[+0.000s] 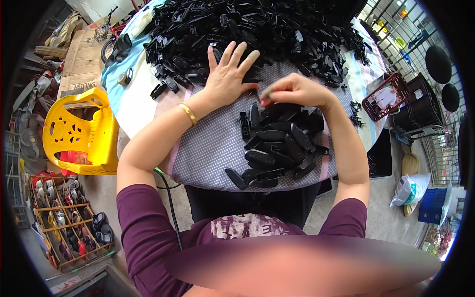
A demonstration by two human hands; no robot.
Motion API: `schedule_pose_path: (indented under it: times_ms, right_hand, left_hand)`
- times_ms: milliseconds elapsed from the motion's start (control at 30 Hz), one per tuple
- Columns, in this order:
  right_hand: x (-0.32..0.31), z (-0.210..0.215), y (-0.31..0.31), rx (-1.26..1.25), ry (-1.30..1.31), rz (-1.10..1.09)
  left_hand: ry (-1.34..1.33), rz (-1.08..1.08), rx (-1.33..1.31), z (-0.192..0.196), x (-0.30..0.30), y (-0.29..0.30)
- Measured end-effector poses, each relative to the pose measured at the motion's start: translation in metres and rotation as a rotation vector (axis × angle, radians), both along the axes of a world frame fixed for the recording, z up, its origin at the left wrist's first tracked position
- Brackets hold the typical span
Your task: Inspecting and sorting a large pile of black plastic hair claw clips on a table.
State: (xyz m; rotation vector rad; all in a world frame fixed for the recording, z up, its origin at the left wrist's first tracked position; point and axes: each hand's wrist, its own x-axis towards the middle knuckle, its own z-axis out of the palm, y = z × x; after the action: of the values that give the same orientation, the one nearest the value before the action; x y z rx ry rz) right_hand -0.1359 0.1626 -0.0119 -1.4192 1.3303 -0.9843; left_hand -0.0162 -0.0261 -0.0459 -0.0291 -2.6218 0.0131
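Observation:
My left hand (228, 76) lies palm down with fingers spread, its fingertips on the near edge of a large heap of small black plastic parts (247, 24). To its right, my right hand (299, 91) is closed in a pinch. Whatever its fingertips hold is too small or hidden to make out. Directly below that hand sits a smaller pile of oblong black plastic pieces (277, 136), some smooth and rounded, one showing a hollow side. Both hands are over a round table covered with a grey dotted cloth (208, 153).
A phone (386, 97) stands tilted at the table's right edge. On the left are a yellow plastic chair (99, 133), a shoe rack (62, 213) and cardboard (81, 64). A roll of tape (123, 77) lies at the table's left. A wire grille (396, 29) rises at right.

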Motion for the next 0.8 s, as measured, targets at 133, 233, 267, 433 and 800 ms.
schedule_pose_path:
  times_ms: [133,233,267,433,800]
  right_hand:
    - [0.02,-0.007,-0.014,-0.003,0.195,-0.592]
    - [0.012,-0.019,-0.018,-0.335,0.757,-0.645]
    - [0.008,-0.022,-0.018,-0.335,0.76,-0.648]
    - [-0.003,-0.024,-0.016,-0.14,0.536,-0.602]
    - [-0.01,-0.02,-0.007,-0.234,0.68,-0.694]
  left_hand:
    - [0.025,0.056,0.04,-0.006,-0.013,0.008]
    - [0.021,0.021,0.096,-0.002,-0.018,0.015]
    - [0.031,-0.019,0.127,-0.002,-0.019,0.015]
    - [0.052,-0.114,0.063,-0.002,-0.025,0.013]
    - [0.02,-0.273,0.109,0.014,-0.017,0.001]
